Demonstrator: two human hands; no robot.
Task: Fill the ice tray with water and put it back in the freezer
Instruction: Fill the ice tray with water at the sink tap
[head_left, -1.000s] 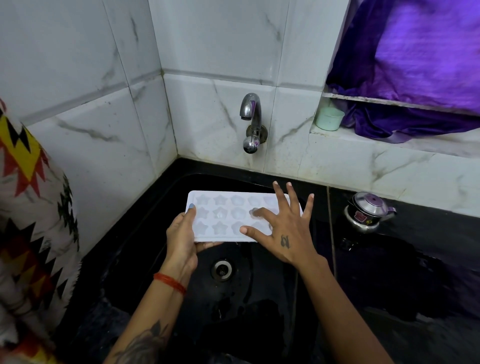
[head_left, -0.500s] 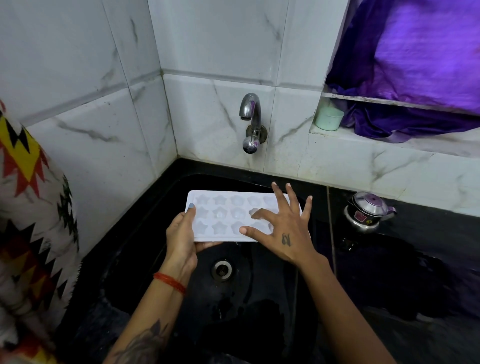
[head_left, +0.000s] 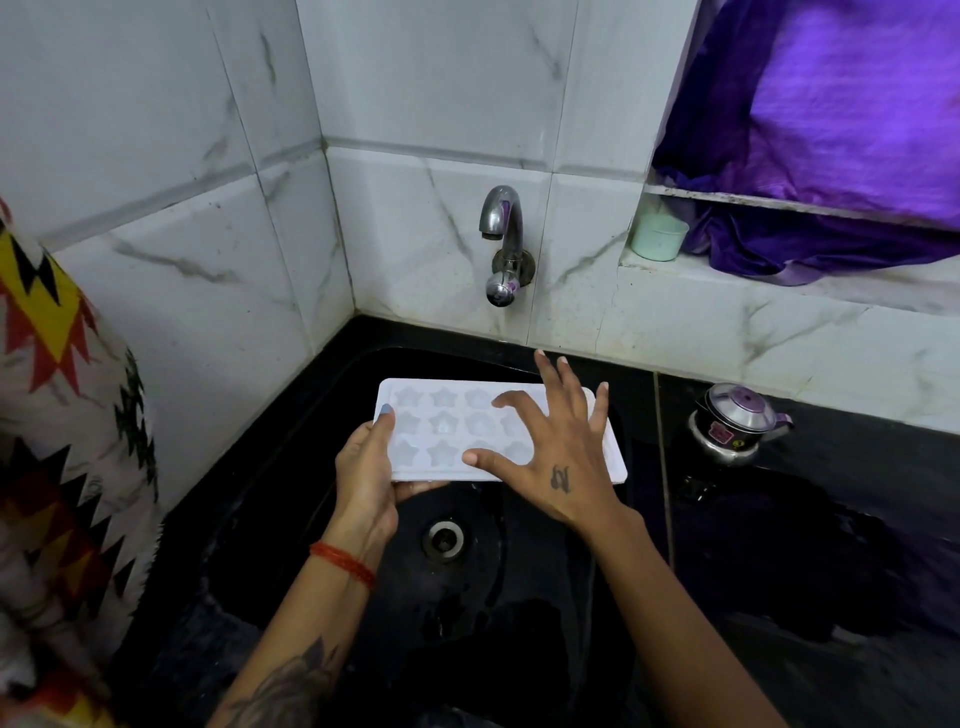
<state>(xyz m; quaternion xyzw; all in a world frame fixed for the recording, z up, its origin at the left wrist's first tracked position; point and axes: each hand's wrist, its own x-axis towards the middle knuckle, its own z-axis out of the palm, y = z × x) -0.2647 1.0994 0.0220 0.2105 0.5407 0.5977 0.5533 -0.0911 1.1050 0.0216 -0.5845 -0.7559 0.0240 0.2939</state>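
Note:
A white ice tray (head_left: 441, 426) with star-shaped cells is held level over the black sink (head_left: 291, 467), below and in front of the metal tap (head_left: 501, 244). My left hand (head_left: 366, 467) grips the tray's left end, thumb on its top edge. My right hand (head_left: 556, 447) hovers over the tray's right half with fingers spread, fingertips resting on or just above the cells; it hides that part of the tray. No water runs from the tap.
The sink drain (head_left: 442, 538) lies under the tray. A small metal pot with lid (head_left: 732, 421) stands on the black counter at the right. A mint-green cup (head_left: 658, 238) and purple cloth (head_left: 831, 130) sit on the ledge. Patterned fabric (head_left: 62, 415) hangs left.
My right hand's fingers have shifted slightly over the tray's cells. The tray and my left hand stay in place.

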